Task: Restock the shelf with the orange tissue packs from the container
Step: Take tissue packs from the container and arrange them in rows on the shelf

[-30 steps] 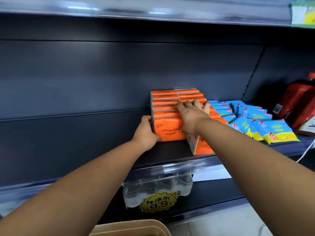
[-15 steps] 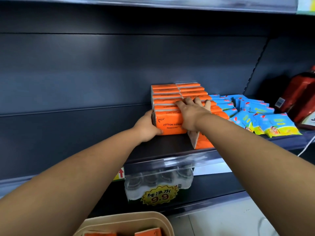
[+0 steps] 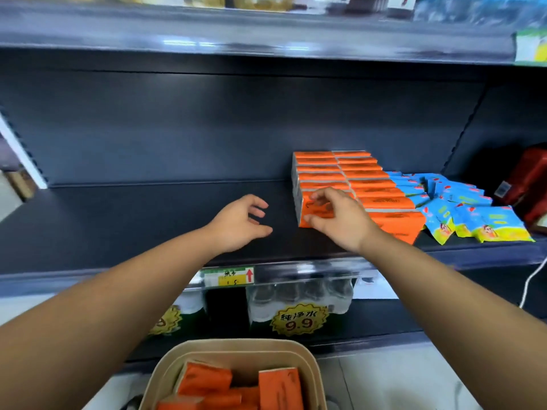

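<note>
Two rows of orange tissue packs [image 3: 370,184] stand on the dark shelf [image 3: 148,226], right of its middle. My right hand [image 3: 340,220] is at the front pack [image 3: 322,209] of the left row, with thumb and fingertips resting on its face. My left hand [image 3: 239,223] hovers over bare shelf just left of the packs, fingers loosely spread and holding nothing. Below me, the tan container [image 3: 165,368] holds several more orange packs [image 3: 278,389].
Blue and yellow sachets [image 3: 473,214] lie right of the orange rows, and a red package [image 3: 529,182] stands at the far right. Shrink-wrapped water bottles [image 3: 299,294] sit on the shelf below, behind a price tag [image 3: 228,276]. The upper shelf overhangs.
My left hand has let go of the front pack and drawn back to the left. My right hand has slid from the top of the rows to the front pack. The container has come into view.
</note>
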A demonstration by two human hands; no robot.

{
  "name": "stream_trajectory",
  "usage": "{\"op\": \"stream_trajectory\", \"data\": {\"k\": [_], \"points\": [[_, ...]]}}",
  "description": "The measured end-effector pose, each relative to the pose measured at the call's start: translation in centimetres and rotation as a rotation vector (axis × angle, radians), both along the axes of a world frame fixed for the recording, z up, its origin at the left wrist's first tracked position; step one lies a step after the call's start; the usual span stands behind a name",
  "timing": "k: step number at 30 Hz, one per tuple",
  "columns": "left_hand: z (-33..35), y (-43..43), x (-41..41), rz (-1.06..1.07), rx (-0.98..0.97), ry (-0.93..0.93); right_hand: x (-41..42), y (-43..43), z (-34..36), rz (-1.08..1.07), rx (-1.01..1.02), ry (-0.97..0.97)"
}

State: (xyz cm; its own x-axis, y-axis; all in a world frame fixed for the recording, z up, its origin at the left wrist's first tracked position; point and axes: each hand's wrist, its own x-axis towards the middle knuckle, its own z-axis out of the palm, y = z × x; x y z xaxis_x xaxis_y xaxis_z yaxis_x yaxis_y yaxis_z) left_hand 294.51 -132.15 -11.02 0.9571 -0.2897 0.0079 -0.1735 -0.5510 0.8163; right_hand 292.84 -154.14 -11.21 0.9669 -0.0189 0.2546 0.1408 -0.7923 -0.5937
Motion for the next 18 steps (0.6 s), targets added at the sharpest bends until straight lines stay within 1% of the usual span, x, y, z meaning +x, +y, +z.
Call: {"op": "stream_trajectory", "data": {"k": [1,4,7,10,13,18], "points": [[-0.1,1.2,-1.0,-0.007,0.009,0.012,-0.7,0.7,-0.5,0.013,-0.003,0.024],[-1.2,4.6,-4.0,-0.019,0.021,0.065,-2.9,2.9,-2.1,0.106,0.083,0.119],[-3.3,7.3,-6.9,-0.021,-0.001,0.113,-5.1,5.3,-4.1,0.156,0.051,0.151],[-6.8,9.8,-9.3,-0.021,-0.031,0.198,-7.3,8.2,-6.6,0.213,0.075,0.236],[-10.9,11.7,-11.5,-0.006,0.041,0.263,-9.4,10.6,-9.8,0.254,0.040,0.337],[-16.7,13.3,-14.0,-0.034,0.268,0.311,-12.6,13.1,-15.1,0.301,-0.045,0.547]]}}
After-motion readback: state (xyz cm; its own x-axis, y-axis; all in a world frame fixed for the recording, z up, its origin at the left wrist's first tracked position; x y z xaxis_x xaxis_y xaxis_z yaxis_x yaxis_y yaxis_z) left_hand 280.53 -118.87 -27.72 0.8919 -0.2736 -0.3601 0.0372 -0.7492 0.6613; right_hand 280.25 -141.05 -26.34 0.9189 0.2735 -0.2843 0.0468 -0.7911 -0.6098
